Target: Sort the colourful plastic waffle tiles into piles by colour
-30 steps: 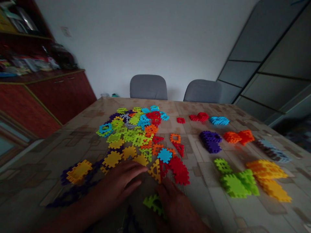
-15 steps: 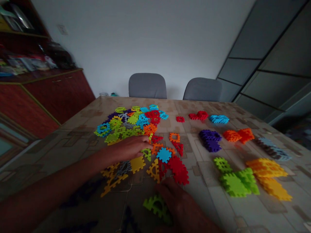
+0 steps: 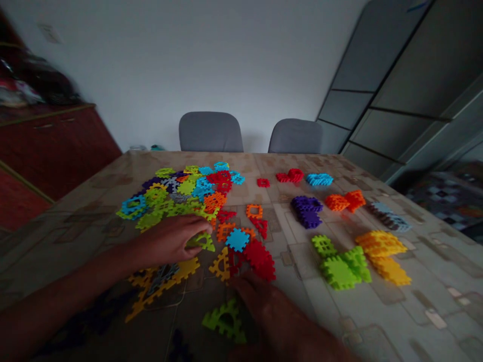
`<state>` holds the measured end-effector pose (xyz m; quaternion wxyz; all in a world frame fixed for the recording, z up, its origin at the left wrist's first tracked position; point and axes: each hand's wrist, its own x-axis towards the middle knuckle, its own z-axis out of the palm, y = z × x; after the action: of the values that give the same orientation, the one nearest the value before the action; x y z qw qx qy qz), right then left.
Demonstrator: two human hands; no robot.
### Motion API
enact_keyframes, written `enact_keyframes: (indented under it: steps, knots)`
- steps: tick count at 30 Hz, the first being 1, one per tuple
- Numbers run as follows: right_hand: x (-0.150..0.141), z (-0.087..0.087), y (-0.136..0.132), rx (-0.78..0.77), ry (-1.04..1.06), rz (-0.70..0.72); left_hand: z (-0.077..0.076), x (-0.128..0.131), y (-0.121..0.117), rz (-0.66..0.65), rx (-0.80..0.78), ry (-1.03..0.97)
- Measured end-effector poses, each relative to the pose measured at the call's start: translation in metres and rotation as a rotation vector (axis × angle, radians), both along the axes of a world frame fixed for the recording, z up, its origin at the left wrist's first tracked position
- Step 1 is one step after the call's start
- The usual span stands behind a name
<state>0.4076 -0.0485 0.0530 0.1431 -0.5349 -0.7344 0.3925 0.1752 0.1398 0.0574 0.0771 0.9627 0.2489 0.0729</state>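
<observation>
My left hand (image 3: pixel 166 240) reaches across the table and lies palm down at the near edge of a mixed pile of coloured toothed plastic tiles (image 3: pixel 177 193). Its fingers are stretched over a green triangular tile (image 3: pixel 204 242). Yellow tiles (image 3: pixel 162 279) lie under its wrist. My right hand (image 3: pixel 271 314) rests on the table near me, fingers flat, beside a green arch-shaped tile (image 3: pixel 222 319) and just short of a red tile cluster (image 3: pixel 258 256). A blue tile (image 3: pixel 237 239) and a yellow triangle (image 3: pixel 222 264) lie between the hands.
Sorted stacks lie to the right: green (image 3: pixel 339 266), yellow (image 3: pixel 383 254), orange (image 3: pixel 344 201), purple (image 3: pixel 306 210), blue (image 3: pixel 319 179), red (image 3: pixel 290 176) and pale grey-blue (image 3: pixel 388 216). Two grey chairs (image 3: pixel 210 131) stand at the far edge. A red-brown cabinet (image 3: pixel 56 146) is on the left.
My left hand moved forward from the near yellow tiles to the pile's edge and came to rest on the green triangle. The yellow tiles were pushed about. The view turned right. My right hand stayed put.
</observation>
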Motion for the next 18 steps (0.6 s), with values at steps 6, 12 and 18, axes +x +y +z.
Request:
enact_keyframes:
  steps: [6,12,18]
  knots:
    - [0.019,0.018,0.001,0.084,-0.048,-0.130,0.005,-0.002,-0.072,0.055,-0.048,-0.164]
    - [0.027,0.009,0.001,0.157,-0.092,-0.150,0.008,0.017,-0.134,-0.039,0.034,-0.122]
    - [0.026,0.008,-0.001,0.145,-0.144,-0.159,0.002,0.024,-0.138,-0.099,0.066,-0.060]
